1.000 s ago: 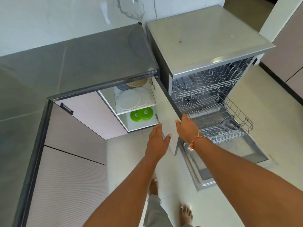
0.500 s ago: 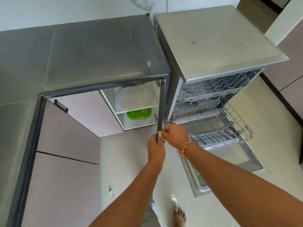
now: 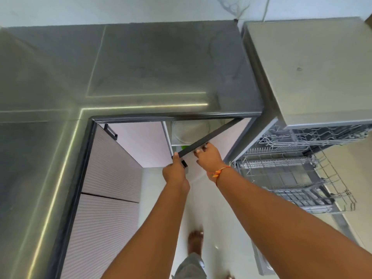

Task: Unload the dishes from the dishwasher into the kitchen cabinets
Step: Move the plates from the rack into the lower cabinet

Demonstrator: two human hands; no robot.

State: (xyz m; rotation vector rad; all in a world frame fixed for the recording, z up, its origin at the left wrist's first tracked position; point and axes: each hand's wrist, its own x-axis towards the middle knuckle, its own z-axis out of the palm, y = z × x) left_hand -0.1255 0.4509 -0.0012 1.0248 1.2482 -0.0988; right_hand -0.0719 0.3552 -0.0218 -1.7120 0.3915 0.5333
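The cabinet door (image 3: pixel 227 141) under the counter stands partly ajar, its dark top edge running diagonally. My left hand (image 3: pixel 175 174) grips the door's free corner by the small dark handle. My right hand (image 3: pixel 209 159) holds the door's top edge further along, fingers curled on it. Through the remaining gap I see white plates (image 3: pixel 187 129) on the upper shelf and a sliver of something green (image 3: pixel 184 147) below. To the right, the dishwasher (image 3: pixel 312 67) is open, its upper rack (image 3: pixel 302 137) and lower rack (image 3: pixel 291 182) pulled out, with no dishes visible in them.
A grey L-shaped countertop (image 3: pixel 151 67) runs along the back and left. Ribbed cabinet fronts (image 3: pixel 108 178) line the left side. The lowered dishwasher door (image 3: pixel 342 224) juts into the pale floor on the right. My bare feet (image 3: pixel 196 240) stand below.
The cabinet door has swung from wide open towards the cabinet, hiding most of the shelves. Both hands followed its edge, and my view moved closer and to the left.
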